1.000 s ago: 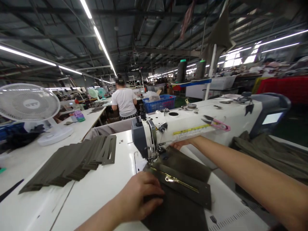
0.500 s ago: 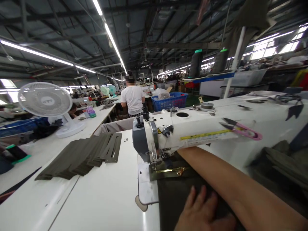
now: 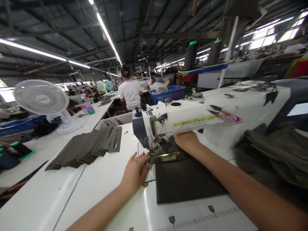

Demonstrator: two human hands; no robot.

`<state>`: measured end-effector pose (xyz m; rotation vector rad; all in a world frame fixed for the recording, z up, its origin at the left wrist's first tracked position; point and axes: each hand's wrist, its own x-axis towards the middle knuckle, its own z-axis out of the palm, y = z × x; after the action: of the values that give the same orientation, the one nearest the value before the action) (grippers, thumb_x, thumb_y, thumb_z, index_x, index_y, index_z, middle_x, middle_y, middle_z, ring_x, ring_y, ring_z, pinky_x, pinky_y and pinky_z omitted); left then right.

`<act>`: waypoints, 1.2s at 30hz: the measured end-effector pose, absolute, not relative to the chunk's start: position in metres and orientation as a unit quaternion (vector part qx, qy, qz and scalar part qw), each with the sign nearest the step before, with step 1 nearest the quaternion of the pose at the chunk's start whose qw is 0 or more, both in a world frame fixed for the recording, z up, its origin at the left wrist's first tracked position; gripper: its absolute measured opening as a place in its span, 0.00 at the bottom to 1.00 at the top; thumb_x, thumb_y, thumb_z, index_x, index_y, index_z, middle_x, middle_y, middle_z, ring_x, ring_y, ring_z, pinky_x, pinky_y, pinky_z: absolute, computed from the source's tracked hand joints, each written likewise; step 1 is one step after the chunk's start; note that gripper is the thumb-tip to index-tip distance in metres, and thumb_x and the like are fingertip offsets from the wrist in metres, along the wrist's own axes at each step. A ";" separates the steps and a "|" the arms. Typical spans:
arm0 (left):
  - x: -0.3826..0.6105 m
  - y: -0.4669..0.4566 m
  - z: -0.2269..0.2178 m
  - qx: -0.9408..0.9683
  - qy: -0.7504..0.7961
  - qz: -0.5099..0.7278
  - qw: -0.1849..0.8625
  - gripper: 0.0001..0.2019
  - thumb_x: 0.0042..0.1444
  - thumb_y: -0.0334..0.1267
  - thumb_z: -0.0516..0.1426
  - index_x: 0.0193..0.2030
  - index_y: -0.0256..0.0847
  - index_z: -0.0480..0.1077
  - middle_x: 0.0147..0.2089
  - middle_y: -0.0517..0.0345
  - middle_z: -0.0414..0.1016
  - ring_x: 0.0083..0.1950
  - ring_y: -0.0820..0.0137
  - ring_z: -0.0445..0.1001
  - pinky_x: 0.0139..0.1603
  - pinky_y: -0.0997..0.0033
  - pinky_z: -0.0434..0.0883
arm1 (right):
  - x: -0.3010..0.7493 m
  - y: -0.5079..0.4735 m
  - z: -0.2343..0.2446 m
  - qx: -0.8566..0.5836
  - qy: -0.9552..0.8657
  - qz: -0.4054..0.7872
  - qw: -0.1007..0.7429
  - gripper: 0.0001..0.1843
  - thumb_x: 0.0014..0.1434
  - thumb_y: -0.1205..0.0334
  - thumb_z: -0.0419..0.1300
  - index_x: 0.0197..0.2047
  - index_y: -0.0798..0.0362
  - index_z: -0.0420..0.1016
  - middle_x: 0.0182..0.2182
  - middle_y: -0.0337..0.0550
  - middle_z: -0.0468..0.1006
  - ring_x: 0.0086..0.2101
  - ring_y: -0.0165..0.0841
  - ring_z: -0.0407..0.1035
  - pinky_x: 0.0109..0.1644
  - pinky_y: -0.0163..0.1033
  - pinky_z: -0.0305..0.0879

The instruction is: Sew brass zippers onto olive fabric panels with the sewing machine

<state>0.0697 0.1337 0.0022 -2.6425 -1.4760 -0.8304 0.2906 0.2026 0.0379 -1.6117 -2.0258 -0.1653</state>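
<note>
A dark olive fabric piece (image 3: 185,183) lies on the white table under the head of a sewing machine (image 3: 141,130). Along its upper edge runs a gold zipper (image 3: 166,155) with its pull at the right end. My left hand (image 3: 136,168) rests beside the needle plate, fingers stretched out and touching the fabric's left edge near the presser foot. Behind the zipper, beneath the machine arm, my right hand (image 3: 186,141) lies on the fabric; its fingertips are hidden by the machine.
To the left is a fanned stack of olive strips (image 3: 84,147), with a white fan (image 3: 42,98) beyond. Pink-handled snips (image 3: 226,114) lie on the machine arm. Crumpled olive fabric (image 3: 271,154) is piled at right. A person in a white shirt (image 3: 130,93) is ahead.
My left hand has moved from the fabric's near part up to its left edge beside the presser foot. My right hand remains behind the zipper. The view has shifted slightly, showing a table ruler.
</note>
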 end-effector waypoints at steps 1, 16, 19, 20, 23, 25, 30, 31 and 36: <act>0.070 0.136 0.000 -0.851 -0.457 -0.258 0.003 0.11 0.55 0.31 0.53 0.44 0.42 0.70 0.48 0.51 0.74 0.52 0.60 0.70 0.58 0.48 0.61 | 0.289 0.187 0.034 -0.590 -0.762 -0.060 0.259 0.12 0.59 0.65 0.53 0.29 0.60 0.73 0.28 0.50 0.74 0.33 0.36 0.70 0.37 0.40 0.65; 0.075 0.146 -0.015 -0.851 -0.405 -0.332 0.023 0.10 0.57 0.32 0.51 0.35 0.38 0.74 0.44 0.50 0.76 0.47 0.64 0.74 0.50 0.62 0.72 | 0.259 0.162 -0.014 -0.335 -0.897 0.000 0.290 0.13 0.56 0.73 0.50 0.42 0.65 0.72 0.44 0.57 0.73 0.45 0.40 0.67 0.53 0.44 0.63; 0.076 0.148 -0.015 -0.857 -0.396 -0.329 0.032 0.11 0.58 0.32 0.50 0.34 0.37 0.74 0.43 0.48 0.76 0.47 0.63 0.74 0.49 0.61 0.72 | 0.259 0.162 -0.013 -0.339 -0.899 0.002 0.278 0.12 0.56 0.73 0.50 0.40 0.64 0.72 0.44 0.56 0.74 0.45 0.40 0.67 0.53 0.44 0.63; 0.076 0.148 -0.015 -0.858 -0.394 -0.327 0.035 0.11 0.58 0.32 0.50 0.34 0.37 0.74 0.43 0.48 0.76 0.46 0.63 0.74 0.49 0.60 0.73 | 0.259 0.162 -0.013 -0.341 -0.899 0.002 0.274 0.11 0.56 0.73 0.50 0.40 0.64 0.72 0.43 0.56 0.74 0.45 0.40 0.67 0.53 0.44 0.63; 0.077 0.150 -0.014 -0.861 -0.392 -0.320 0.044 0.11 0.58 0.32 0.51 0.33 0.36 0.74 0.41 0.48 0.77 0.45 0.63 0.75 0.49 0.61 0.73 | 0.259 0.163 -0.014 -0.346 -0.898 0.004 0.271 0.11 0.56 0.73 0.51 0.39 0.64 0.72 0.43 0.57 0.74 0.45 0.40 0.68 0.53 0.44 0.62; 0.078 0.151 -0.014 -0.863 -0.391 -0.316 0.055 0.10 0.58 0.31 0.51 0.33 0.37 0.74 0.41 0.49 0.77 0.44 0.63 0.75 0.49 0.61 0.73 | 0.260 0.165 -0.014 -0.346 -0.897 0.005 0.274 0.10 0.56 0.73 0.51 0.39 0.63 0.72 0.42 0.56 0.74 0.44 0.39 0.68 0.53 0.44 0.63; 0.080 0.155 -0.013 -0.860 -0.393 -0.316 0.074 0.10 0.57 0.30 0.51 0.31 0.38 0.72 0.39 0.51 0.78 0.43 0.65 0.76 0.48 0.63 0.73 | 0.261 0.172 -0.016 -0.343 -0.901 0.016 0.267 0.10 0.57 0.73 0.49 0.34 0.58 0.71 0.37 0.50 0.75 0.45 0.38 0.67 0.53 0.43 0.62; 0.080 0.155 -0.013 -0.859 -0.394 -0.317 0.075 0.10 0.57 0.30 0.51 0.31 0.38 0.72 0.38 0.52 0.78 0.43 0.65 0.76 0.48 0.64 0.73 | 0.261 0.172 -0.016 -0.342 -0.901 0.015 0.266 0.10 0.57 0.73 0.49 0.33 0.57 0.71 0.36 0.49 0.75 0.46 0.38 0.66 0.52 0.43 0.62; 0.079 0.154 -0.012 -0.860 -0.398 -0.312 0.074 0.09 0.56 0.28 0.51 0.32 0.38 0.72 0.39 0.51 0.78 0.43 0.65 0.76 0.48 0.64 0.73 | 0.260 0.172 -0.016 -0.342 -0.902 0.016 0.262 0.09 0.57 0.73 0.49 0.35 0.58 0.71 0.40 0.51 0.74 0.46 0.38 0.66 0.52 0.43 0.62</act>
<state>0.0790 0.1544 -0.0115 -2.5818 -1.1935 -0.9354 0.2602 0.1725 -0.0160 -0.9264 -2.4411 0.0422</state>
